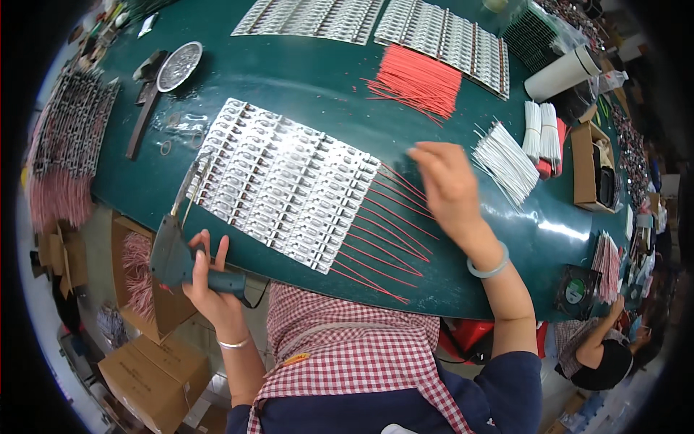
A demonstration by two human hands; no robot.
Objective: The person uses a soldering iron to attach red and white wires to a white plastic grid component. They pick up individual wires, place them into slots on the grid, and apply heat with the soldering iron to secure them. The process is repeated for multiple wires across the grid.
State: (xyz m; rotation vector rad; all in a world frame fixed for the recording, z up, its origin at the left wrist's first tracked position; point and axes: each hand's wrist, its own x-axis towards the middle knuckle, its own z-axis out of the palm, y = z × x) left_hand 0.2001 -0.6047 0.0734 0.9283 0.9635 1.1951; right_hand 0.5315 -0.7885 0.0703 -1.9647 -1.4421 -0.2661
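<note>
My left hand (210,286) is wrapped round the grip of a dark green soldering gun (170,253). Its metal tip points up at the left edge of a silvery panel (289,181) of small metal parts set in rows. Several thin red wires (390,220) run out from the panel's right edge across the table. Just right of those wires my right hand (452,184) hovers with its fingers curled together. Whatever its fingertips may hold is too small to make out. Beyond it lies a pile of loose red wires (419,79).
On the green table (303,72) are two more panels (448,43), white wires (504,163), a perforated metal bowl (179,66) and a white bottle (562,74). Wired panels (69,137) are stacked at left. Cardboard boxes (155,376) stand below, and another person (596,347) sits at right.
</note>
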